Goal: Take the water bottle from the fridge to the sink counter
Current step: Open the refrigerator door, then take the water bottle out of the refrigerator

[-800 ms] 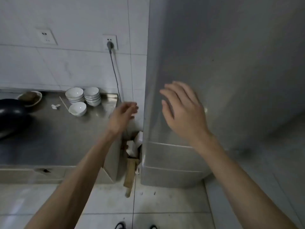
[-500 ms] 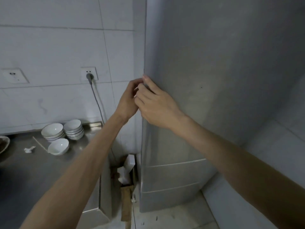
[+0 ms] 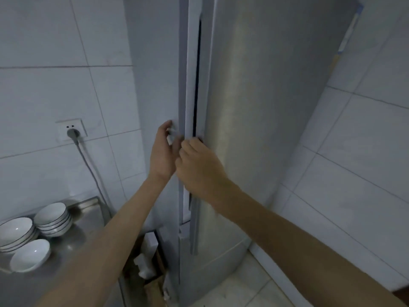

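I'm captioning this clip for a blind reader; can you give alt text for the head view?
A person's right hand grips the edge of the fridge door, cracked open, while the left hand rests against the fridge side. White bowls sit on a steel counter at lower left.

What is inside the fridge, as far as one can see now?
The fridge door is open only a crack. Through it shows a narrow dark gap; no shelf, no bottle. The right hand grips the door's edge, the left hand rests against the fridge's side.
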